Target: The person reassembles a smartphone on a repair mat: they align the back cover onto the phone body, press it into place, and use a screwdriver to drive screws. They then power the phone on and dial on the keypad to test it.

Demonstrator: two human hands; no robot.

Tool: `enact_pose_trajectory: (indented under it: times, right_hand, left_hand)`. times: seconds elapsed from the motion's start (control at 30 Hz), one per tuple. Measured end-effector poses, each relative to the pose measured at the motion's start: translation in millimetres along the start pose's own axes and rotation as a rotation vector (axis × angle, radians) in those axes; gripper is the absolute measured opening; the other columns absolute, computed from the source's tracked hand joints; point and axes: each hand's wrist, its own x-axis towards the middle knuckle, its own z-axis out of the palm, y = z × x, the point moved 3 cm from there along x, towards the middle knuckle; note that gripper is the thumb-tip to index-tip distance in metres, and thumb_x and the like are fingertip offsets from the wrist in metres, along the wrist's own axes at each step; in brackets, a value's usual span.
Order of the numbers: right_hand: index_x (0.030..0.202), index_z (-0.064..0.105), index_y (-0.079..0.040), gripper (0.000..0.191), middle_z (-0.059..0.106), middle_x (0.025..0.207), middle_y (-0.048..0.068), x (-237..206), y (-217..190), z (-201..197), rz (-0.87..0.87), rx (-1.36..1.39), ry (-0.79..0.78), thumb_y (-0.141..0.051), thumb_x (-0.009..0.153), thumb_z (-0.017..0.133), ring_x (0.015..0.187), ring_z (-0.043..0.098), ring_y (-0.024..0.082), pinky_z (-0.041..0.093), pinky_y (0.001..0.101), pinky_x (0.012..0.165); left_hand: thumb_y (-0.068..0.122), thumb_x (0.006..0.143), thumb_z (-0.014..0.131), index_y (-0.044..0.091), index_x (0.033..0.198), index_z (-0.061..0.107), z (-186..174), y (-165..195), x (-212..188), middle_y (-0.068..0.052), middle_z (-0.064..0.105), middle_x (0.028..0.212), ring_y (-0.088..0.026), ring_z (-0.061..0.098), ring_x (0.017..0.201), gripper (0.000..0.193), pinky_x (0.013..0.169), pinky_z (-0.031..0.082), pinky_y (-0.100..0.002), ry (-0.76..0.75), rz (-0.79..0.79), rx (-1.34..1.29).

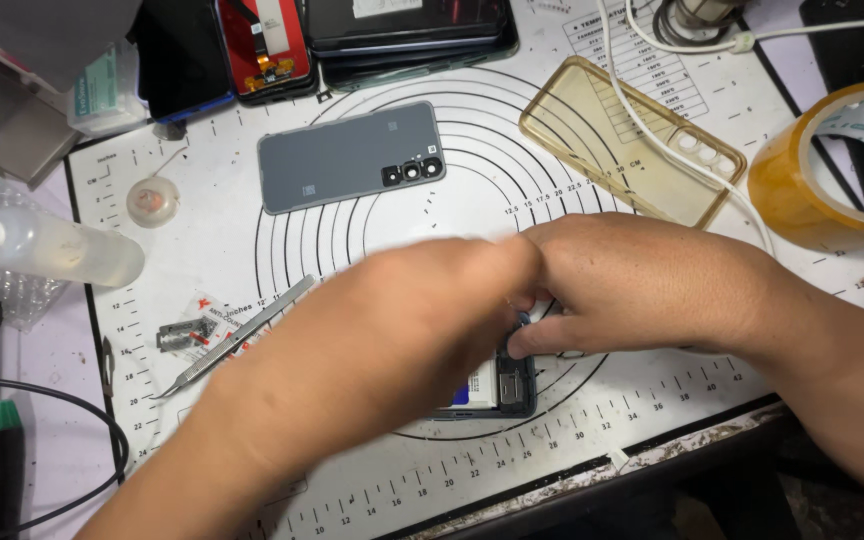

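Both hands, the blurred left hand (407, 320) and right hand (632, 290), are meeting over an opened phone (502, 385) lying directly beneath them, apparently pinching something small.

I was looking at a phone repair bench. My hands (512, 300) met over an opened phone (502, 385) on a white measuring mat (652, 400); beyond them lay a detached grey back cover (347, 155), to their left tweezers (237, 340) and a solvent bottle (52, 250), and spare screens (407, 25) at the far edge.
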Motion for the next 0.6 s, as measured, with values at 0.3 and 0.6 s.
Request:
enact_pose_trajectory:
  times: [0.3, 0.6]
  right_hand:
    - [0.09, 0.077, -0.005, 0.016, 0.075, 0.087, 0.008, 17.6, -5.0, -23.9, -0.293, -0.134, 0.463, -0.019, 0.083, 0.072, 0.078, 0.073, 0.024, 0.058, 0.0364, 0.071]
    - [0.088, 0.077, -0.003, 0.016, 0.073, 0.09, 0.012, 56.8, -24.1, -11.2, -0.234, -0.332, 0.562, -0.019, 0.085, 0.072, 0.079, 0.07, 0.033, 0.058, 0.0436, 0.074]
  left_hand:
    - [0.005, 0.085, 0.071, 0.003, 0.103, 0.056, -61.7, -26.3, -21.5, -0.015, 0.071, 0.081, -0.033, 0.072, 0.073, 0.023, 0.062, 0.055, -0.042, 0.14, -0.363, 0.183]
    - [0.004, 0.085, 0.067, 0.004, 0.108, 0.053, -50.8, -49.8, -33.1, -0.019, 0.072, 0.087, -0.038, 0.071, 0.084, 0.027, 0.069, 0.053, -0.047, 0.065, -0.372, 0.173]
